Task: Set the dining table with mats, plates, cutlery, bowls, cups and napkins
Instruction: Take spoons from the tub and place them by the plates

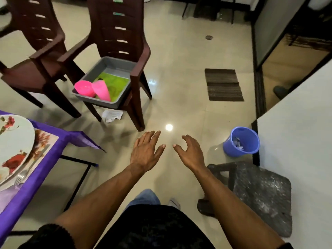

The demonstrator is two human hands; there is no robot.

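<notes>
head camera looks down on a tiled floor. at far left the dining table (36, 178), draped in purple cloth, carries a floral plate (12, 146) on a patterned mat (42, 141), with a fork (21, 176) beside the plate at its near edge. behind it stand two dark brown plastic chairs; the right chair (122, 33) bears a grey tub (115, 66) on its seat. inside the tub lie a pink bowl (84, 88) and a pink cup (101, 90) tipped on its side, on top of a green mat (113, 81). a crumpled white paper (112, 115) lies on the floor under that chair. the left hand (145, 151) hangs over the floor, fingers straight and spread, holding nothing. the right hand (190, 151) is just beside it, fingers loosely curled, empty too. further right are a brown floor mat (223, 85), a blue bucket (241, 141) and a dark stool (260, 194).
</notes>
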